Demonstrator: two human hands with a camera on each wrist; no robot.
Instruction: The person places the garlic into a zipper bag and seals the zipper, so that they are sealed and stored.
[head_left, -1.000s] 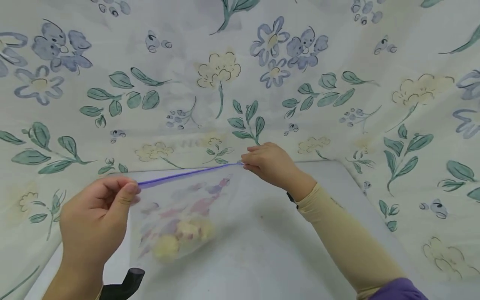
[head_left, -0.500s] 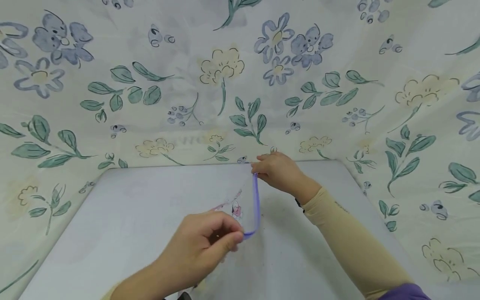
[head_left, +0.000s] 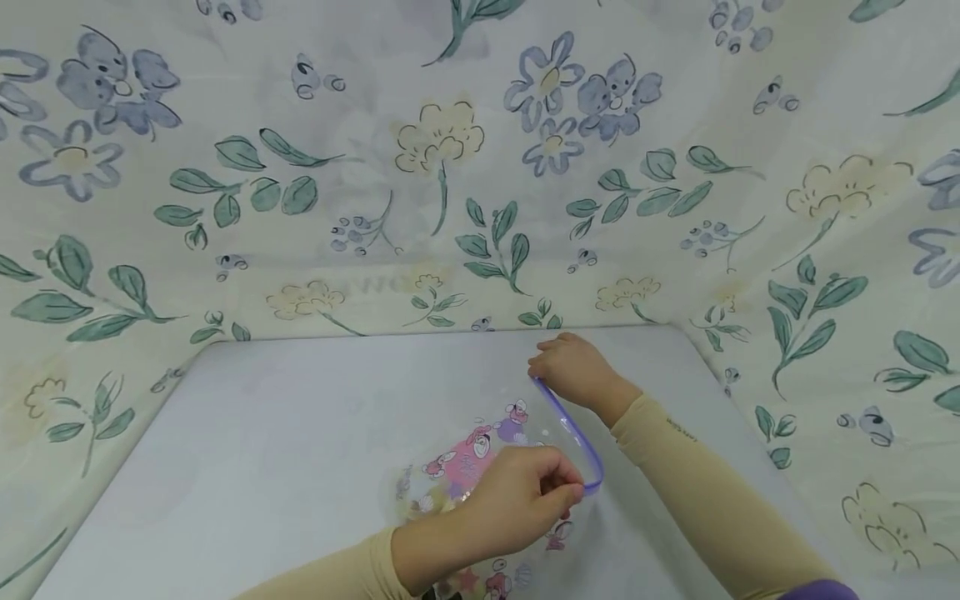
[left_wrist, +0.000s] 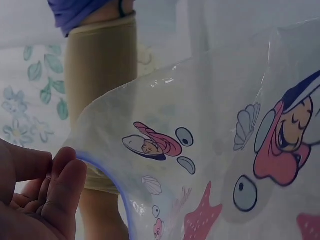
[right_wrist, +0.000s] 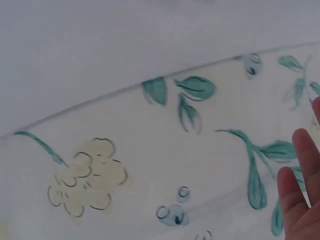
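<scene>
A clear zip bag (head_left: 474,454) with pink and purple cartoon prints hangs below a purple zip strip (head_left: 567,423). My left hand (head_left: 517,498) pinches one end of this strip between thumb and fingers, and the strip bends close by. The strip's far end is pinched by my right hand (head_left: 577,373). In the left wrist view, the bag (left_wrist: 220,155) spreads beside my left hand (left_wrist: 42,195), showing shells and a starfish. Only some right-hand fingers (right_wrist: 295,205) show in the right wrist view. My left hand and forearm cover part of the bag; its yellowish contents are mostly hidden.
A white tabletop (head_left: 292,433) lies beneath both hands. Behind it and along its sides hangs a floral cloth (head_left: 360,167), meeting the table's back edge just beyond my right hand.
My left hand has swung rightward with its end of the strip, which was stretched straight and now bends. The right hand has shifted slightly right and down. The bag has moved right with them.
</scene>
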